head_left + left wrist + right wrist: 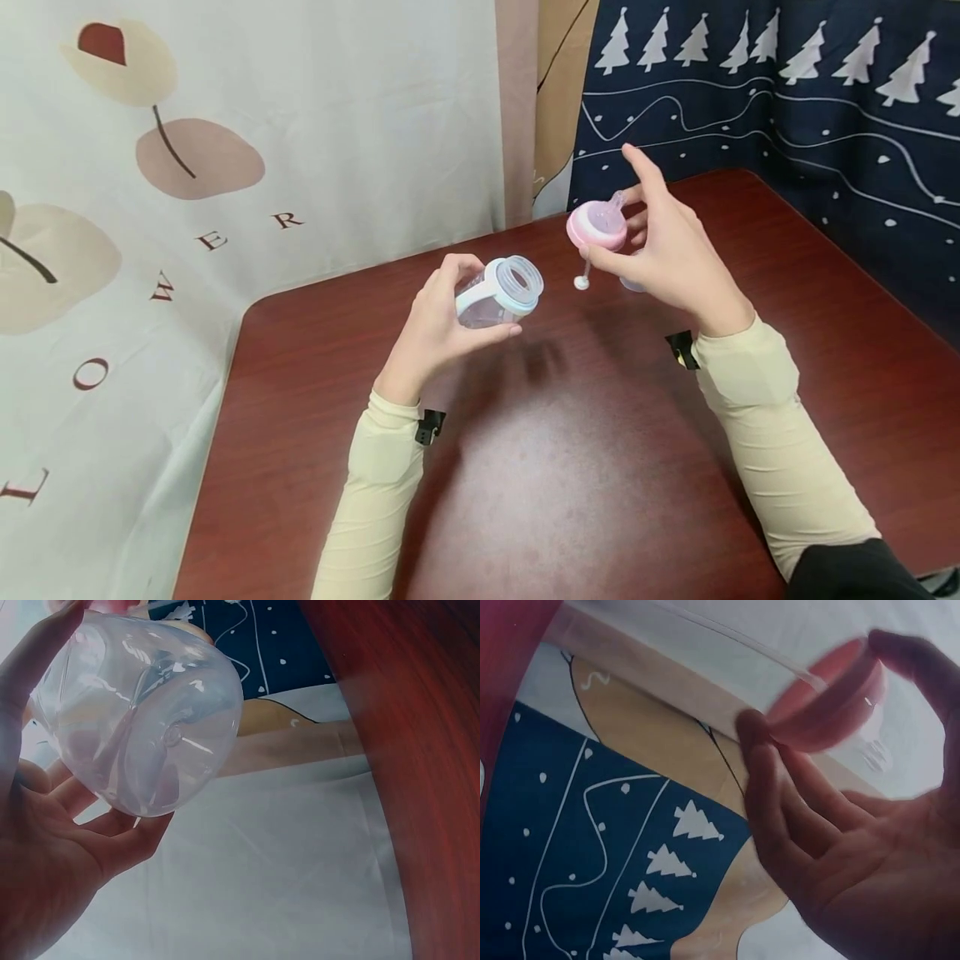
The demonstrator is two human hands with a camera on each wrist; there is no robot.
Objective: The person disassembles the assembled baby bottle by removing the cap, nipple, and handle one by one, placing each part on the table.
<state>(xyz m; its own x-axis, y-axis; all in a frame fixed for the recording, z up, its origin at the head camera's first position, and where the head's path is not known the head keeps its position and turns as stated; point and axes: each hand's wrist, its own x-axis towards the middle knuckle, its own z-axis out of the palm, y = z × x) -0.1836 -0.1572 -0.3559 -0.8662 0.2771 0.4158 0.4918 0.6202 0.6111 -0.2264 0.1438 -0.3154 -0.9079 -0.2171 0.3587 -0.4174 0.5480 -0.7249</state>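
My left hand grips a clear baby bottle with a pale handle collar, fingers on one side and thumb underneath. Its uncapped neck tilts up and to the right; the left wrist view looks at the rounded bottle base. To the right, my right hand pinches a pink bottle lid by its rim, index finger raised away in the head view. A clear spout tops the lid, and a thin straw with a white weighted end hangs below. Lid and bottle are apart, both above the table.
The dark red wooden table stretches beneath both arms. Behind my right hand, a small translucent piece shows partly. A white flower-print curtain and a navy tree-print cloth border the table.
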